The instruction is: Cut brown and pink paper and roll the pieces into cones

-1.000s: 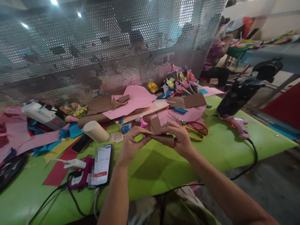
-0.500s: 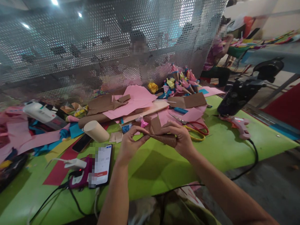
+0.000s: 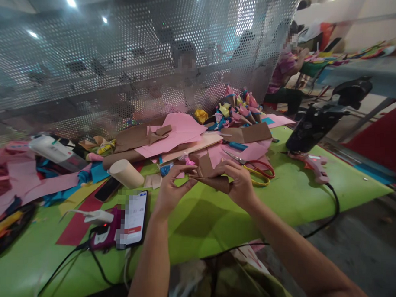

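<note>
Between both hands, above the green table [image 3: 194, 243], is a piece of brown paper [image 3: 216, 183] rolled into a narrow cone shape. My left hand [image 3: 175, 186] pinches its thin end between thumb and fingers. At the wider end, my right hand [image 3: 239, 182] is closed round the paper, with the fingertips partly hidden. Just beyond my hands lie more brown paper [image 3: 204, 164] and a small pink piece [image 3: 187, 160]. Scissors [image 3: 260, 168] with red and yellow handles rest close to my right hand.
A pink glue gun [image 3: 319, 170] and a black stand [image 3: 315, 129] occupy the right side. To the left are a cardboard tube [image 3: 126, 173], a lit phone [image 3: 133, 220] and a purple power socket [image 3: 107, 236]. Several paper cone figures [image 3: 241, 107] are heaped before a perforated metal screen [image 3: 123, 68].
The brown paper has turned slightly in my fingers, and its wide end now looks rounder. Both hands keep nearly the same place. At the far left, a hand has left the black tray.
</note>
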Demonstrator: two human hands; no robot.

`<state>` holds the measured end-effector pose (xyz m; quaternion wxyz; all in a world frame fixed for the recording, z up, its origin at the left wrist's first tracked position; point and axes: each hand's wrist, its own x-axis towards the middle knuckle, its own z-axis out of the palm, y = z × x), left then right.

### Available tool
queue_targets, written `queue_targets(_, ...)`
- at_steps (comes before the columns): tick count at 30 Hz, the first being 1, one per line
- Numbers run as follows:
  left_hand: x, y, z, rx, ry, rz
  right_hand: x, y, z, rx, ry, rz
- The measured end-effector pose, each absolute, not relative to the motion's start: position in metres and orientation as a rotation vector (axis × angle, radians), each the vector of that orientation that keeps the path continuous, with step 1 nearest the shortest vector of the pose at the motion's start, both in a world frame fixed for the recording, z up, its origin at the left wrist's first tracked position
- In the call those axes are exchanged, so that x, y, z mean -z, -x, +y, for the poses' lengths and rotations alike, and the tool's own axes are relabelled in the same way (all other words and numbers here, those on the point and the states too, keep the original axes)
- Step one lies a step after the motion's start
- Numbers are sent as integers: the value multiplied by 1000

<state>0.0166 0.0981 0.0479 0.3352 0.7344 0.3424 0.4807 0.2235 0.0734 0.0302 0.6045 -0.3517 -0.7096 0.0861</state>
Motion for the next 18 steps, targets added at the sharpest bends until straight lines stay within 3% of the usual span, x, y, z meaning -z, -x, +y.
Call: queue_targets(18,-47,-12,102,-1337,-1860,895,-31,-229,75,-205,810,-1541)
